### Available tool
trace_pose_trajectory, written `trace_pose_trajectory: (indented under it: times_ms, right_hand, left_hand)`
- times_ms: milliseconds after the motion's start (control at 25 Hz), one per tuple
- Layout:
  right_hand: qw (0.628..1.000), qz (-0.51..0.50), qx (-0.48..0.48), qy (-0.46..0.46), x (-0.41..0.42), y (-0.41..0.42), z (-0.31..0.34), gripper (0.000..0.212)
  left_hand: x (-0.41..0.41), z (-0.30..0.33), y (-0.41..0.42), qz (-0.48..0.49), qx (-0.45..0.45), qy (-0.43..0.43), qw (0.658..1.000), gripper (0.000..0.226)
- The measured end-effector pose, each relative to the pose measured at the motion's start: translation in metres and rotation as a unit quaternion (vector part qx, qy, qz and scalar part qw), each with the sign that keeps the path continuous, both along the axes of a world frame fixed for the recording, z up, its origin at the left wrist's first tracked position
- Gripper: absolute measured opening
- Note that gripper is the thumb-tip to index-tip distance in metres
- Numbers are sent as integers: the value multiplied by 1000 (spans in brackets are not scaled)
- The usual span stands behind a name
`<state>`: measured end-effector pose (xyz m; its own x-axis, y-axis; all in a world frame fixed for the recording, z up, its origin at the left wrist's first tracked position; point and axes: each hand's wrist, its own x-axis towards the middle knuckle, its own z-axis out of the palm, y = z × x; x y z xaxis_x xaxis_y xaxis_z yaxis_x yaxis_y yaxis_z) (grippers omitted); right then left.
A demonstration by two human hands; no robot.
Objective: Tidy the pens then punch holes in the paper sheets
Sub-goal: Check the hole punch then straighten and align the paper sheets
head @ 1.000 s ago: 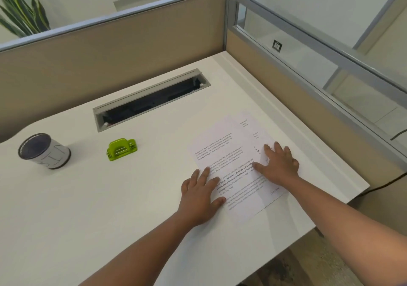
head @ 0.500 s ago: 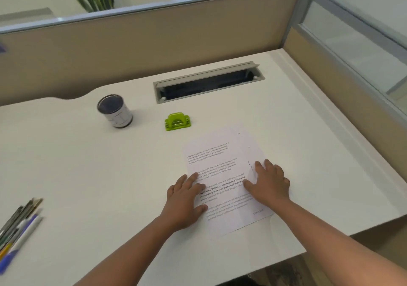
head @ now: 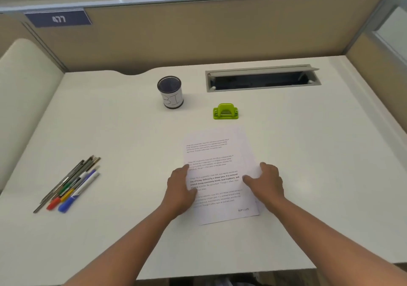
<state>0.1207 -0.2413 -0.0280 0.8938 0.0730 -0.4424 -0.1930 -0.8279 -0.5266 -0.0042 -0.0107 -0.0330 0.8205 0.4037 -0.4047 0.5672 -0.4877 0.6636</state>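
Observation:
Printed paper sheets [head: 218, 164] lie stacked in the middle of the white desk [head: 308, 175]. My left hand [head: 179, 189] rests against the stack's left edge, thumb on the top sheet. At the right edge, my right hand [head: 267, 183] lies with its thumb on the paper too. A green hole punch [head: 225, 111] stands just beyond the sheets. Further back left is an empty mesh pen cup [head: 170, 92] with a white label. Several pens and markers [head: 70, 184] lie bunched at the desk's left.
An open grey cable tray [head: 262, 77] is set into the desk at the back right. Beige partition walls [head: 198, 32] close the desk off at the back and right. A pale cushioned seat back [head: 24, 92] stands at the left.
The view has swung left, bringing the pens and the whole desk into sight. Both hands have slid from flat on the sheets to their side edges, and the sheets now lie squared together.

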Motion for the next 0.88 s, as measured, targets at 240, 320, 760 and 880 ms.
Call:
trace_pose_trajectory:
  times_ms: [240,320,760,880]
  right_hand:
    - [983,-79,136,99,9,16,4,60]
    - [975,-90,161,123,10,18,4,64]
    - [993,-32,95,63,-1,25,8,46]
    - [977,-87,164,107,2,25,8,39]
  left_hand:
    - [10,11,-9,124,-146,-9,981,38]
    - [12,10,-11,134,-161,-15,978,35]
    - [15,2,-9,206,-219,-7,954,56]
    - [15,-2,-9,217,-226,11,950,59]
